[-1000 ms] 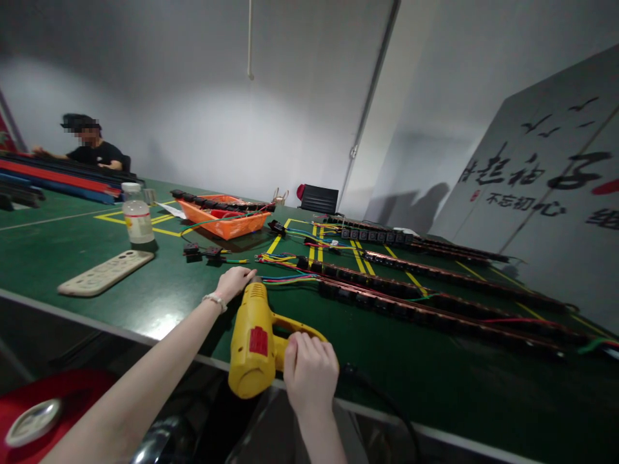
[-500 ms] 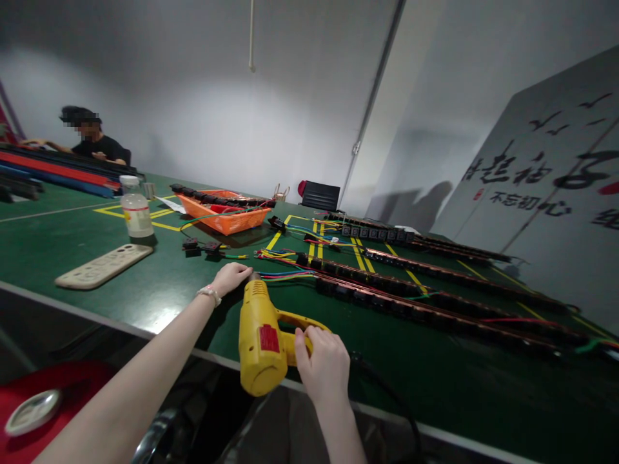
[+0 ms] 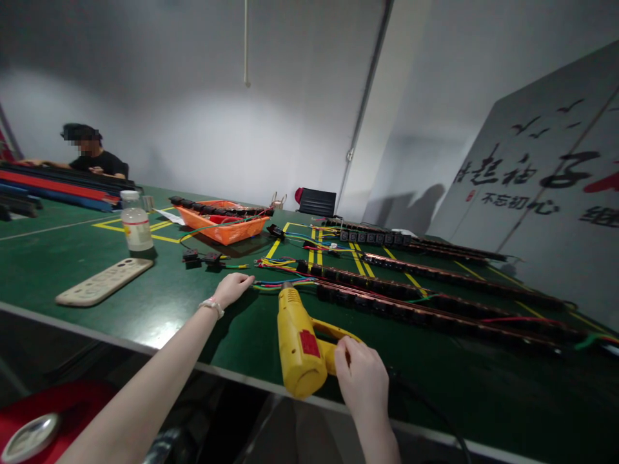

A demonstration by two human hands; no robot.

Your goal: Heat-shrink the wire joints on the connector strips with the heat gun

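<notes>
My right hand (image 3: 362,374) is wrapped round the handle of a yellow heat gun (image 3: 298,345) with a red patch on its body. The gun's nozzle points away from me, at coloured wires (image 3: 283,283) that run out of a long black strip with copper bars (image 3: 377,300). At the left ends of these wires, my left hand (image 3: 233,288) has its fingers pinched together on them. The fingertips hide the wire ends. A bracelet circles the left wrist.
Several more copper-barred strips (image 3: 464,280) lie on the green table at the right. Left of centre are black connectors (image 3: 202,259), an orange basket (image 3: 232,233), a bottle (image 3: 137,225) and a phone-shaped beige item (image 3: 104,282). A person (image 3: 99,158) sits at the far left.
The heat gun has moved right in my right hand, its nozzle shifting from beside my left fingers to farther along the wires. My left hand stays at the wire ends.
</notes>
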